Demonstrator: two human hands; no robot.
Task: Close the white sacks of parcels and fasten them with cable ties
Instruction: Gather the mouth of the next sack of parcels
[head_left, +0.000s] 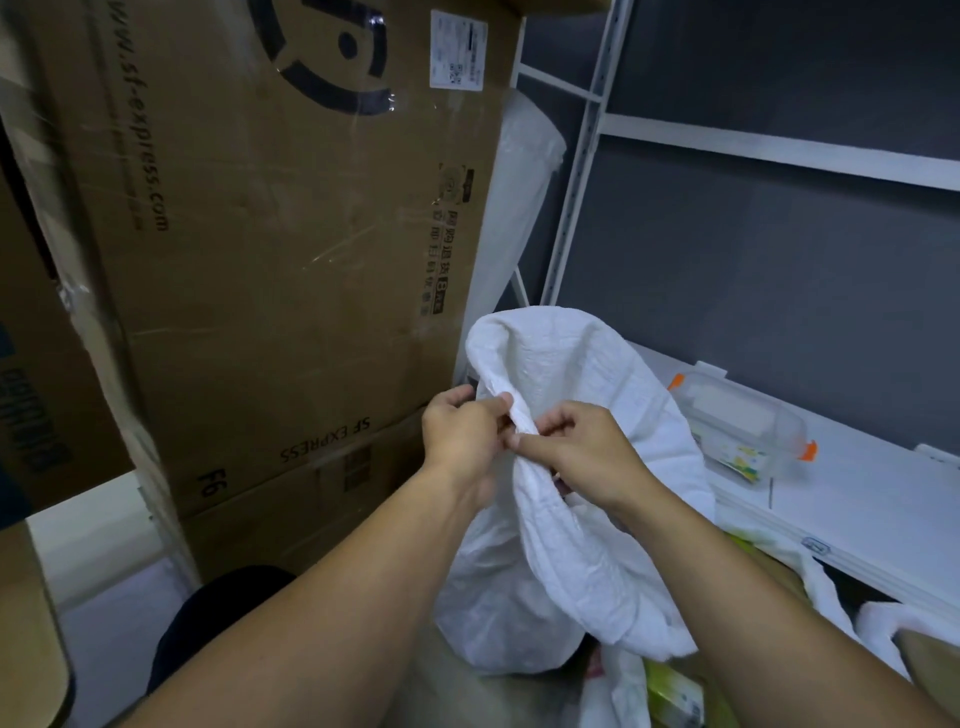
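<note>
A white woven sack stands in the middle of the view, its mouth folded over and hanging down to the right. My left hand pinches the rolled rim of the sack from the left. My right hand grips the same rim just to the right, fingers curled around the cloth. Both hands touch each other at the rim. The sack's lower body bulges below my forearms. No cable tie is visible.
Large brown cardboard boxes stack up on the left. A white metal shelf runs along the right, holding a clear plastic container with orange clips. A white foam roll leans behind the sack. Small parcels lie below.
</note>
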